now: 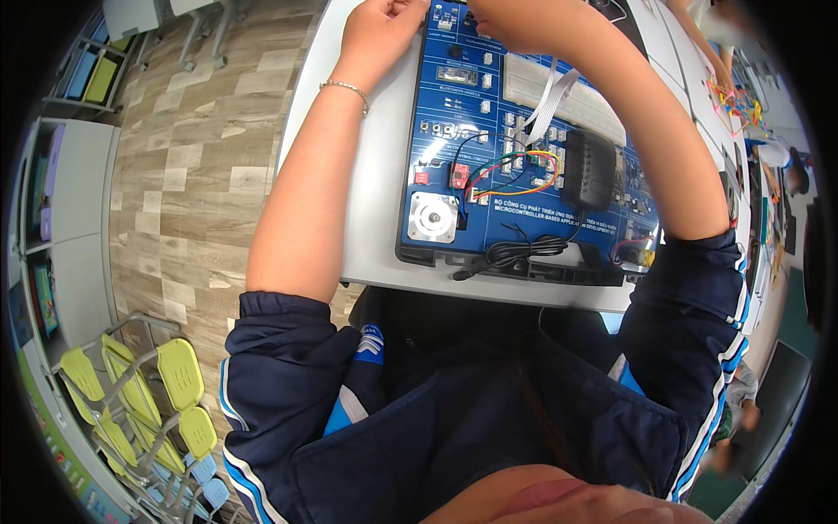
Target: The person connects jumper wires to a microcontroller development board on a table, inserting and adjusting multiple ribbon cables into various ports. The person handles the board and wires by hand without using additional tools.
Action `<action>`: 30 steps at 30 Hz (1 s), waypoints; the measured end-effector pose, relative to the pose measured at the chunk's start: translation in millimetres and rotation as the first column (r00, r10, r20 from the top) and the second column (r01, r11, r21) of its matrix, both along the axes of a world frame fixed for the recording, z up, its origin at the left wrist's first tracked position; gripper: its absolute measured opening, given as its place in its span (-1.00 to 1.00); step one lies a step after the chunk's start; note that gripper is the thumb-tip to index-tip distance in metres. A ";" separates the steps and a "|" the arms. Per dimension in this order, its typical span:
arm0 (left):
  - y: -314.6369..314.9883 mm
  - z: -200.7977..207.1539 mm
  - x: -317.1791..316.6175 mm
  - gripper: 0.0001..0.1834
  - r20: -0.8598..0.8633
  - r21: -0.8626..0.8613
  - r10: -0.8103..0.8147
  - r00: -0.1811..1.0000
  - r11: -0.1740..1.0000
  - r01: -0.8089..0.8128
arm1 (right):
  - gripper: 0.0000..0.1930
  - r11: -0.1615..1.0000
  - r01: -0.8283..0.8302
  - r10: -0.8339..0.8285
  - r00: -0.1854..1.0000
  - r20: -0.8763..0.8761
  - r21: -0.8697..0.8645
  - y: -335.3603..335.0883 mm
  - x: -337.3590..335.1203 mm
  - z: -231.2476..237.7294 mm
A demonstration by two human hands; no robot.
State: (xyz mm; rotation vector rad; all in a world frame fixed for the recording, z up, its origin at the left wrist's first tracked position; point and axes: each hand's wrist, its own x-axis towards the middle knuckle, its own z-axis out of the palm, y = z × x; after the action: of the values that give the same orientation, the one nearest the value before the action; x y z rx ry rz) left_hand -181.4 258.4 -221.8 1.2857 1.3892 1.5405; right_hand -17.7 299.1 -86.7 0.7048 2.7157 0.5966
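A blue electronics development board (489, 234) in a black frame lies on the white table in front of me. My left hand (384, 33) is at its far left corner, fingers curled together and partly cut off by the upper edge. At the board's far edge, my right hand (524, 24) bends inward with curled fingers. Whatever either hand pinches is hidden or too small to name. Beneath my right forearm are a white breadboard (524, 83) and a grey ribbon cable (548, 103). Coloured jumper wires (552, 164) loop near a small red module (459, 176) and a silver motor (432, 217).
A black power adapter (587, 170) rests on the board, its bundled cord (528, 251) by the near edge. The white table (375, 175) extends left of the board. Green chairs (179, 375) and shelves (78, 183) stand at left. Other people are along the right side.
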 end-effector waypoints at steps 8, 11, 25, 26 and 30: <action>-0.9 -1.3 -2.0 -0.78 -0.043 0.030 -0.003 0.999 1.000 0.004 | -0.87 0.999 0.032 -0.033 0.999 -0.034 -0.038 4.2 -0.2 -9.3; -0.6 -5.2 -6.0 -0.69 -0.134 0.038 0.040 0.990 0.999 -0.035 | -0.86 0.994 0.060 -0.067 0.995 -0.073 -0.090 5.2 1.5 -7.8; 5.2 -9.1 -7.4 -0.69 -0.142 0.041 0.028 0.989 0.999 -0.023 | -0.82 0.984 0.079 -0.109 0.974 -0.196 -0.159 3.6 16.9 -11.3; 4.9 -8.5 -7.7 -0.69 -0.163 0.026 0.035 0.986 0.999 -0.031 | -0.82 0.978 0.073 -0.112 0.973 -0.200 -0.193 5.5 17.7 -12.4; 8.0 -9.5 -8.5 -0.71 -0.154 0.030 0.036 0.987 0.999 -0.032 | -0.82 0.947 0.054 -0.132 0.964 -0.231 -0.315 13.5 20.6 -7.4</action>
State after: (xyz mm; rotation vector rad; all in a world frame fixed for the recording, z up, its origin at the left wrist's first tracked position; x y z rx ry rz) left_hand -189.8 266.4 -231.3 1.4306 1.4977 1.5137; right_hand 2.8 312.6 -94.1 0.8696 2.8872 0.0583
